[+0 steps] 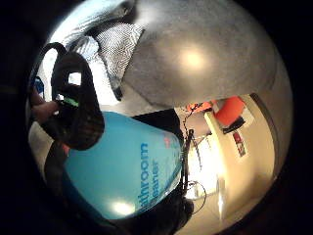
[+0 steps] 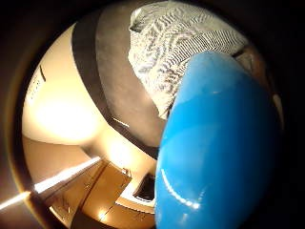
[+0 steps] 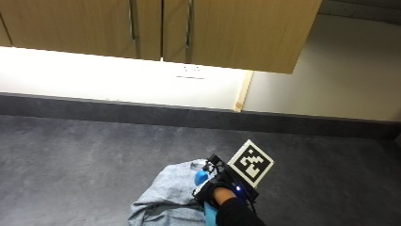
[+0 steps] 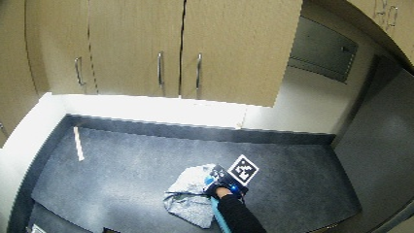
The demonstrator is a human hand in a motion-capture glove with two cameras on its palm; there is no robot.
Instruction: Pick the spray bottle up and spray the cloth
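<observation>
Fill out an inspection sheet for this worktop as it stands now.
Surface: dark grey worktop with a raised back edge.
Job's things: blue bottle, labelled bathroom cleaner, in the right hand; crumpled grey cloth lies on the worktop just beside it.
Clutter: a pale strip lies near the worktop's far corner.
Grippers: right hand holds the bottle; the outside view shows it wrapped around the bottle.
Cables: nothing worth noting.
Surroundings: wooden cabinets above, lit white wall below them.
</observation>
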